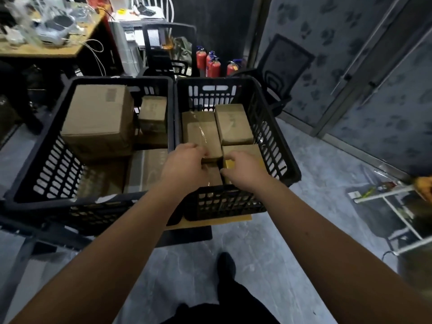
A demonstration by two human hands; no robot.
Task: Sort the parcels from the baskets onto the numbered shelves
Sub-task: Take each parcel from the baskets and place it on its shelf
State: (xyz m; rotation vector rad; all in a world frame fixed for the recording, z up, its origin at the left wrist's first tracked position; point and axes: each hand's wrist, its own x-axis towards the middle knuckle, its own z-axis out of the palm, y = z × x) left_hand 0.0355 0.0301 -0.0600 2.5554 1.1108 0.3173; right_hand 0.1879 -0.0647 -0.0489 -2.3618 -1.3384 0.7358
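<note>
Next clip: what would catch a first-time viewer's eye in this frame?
Two bare forearms run up the middle to the left hand and right hand, both reaching into the right basket among its small cardboard parcels. Beside it, the left basket holds one large carton in its far corner. Behind the baskets, red fire extinguishers stand on the floor.

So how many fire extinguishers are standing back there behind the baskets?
4 red fire extinguishers stand on the floor beyond the right black plastic basket: one far left, two close together in the middle, one on the right. More may be hidden behind the basket rim.
</note>
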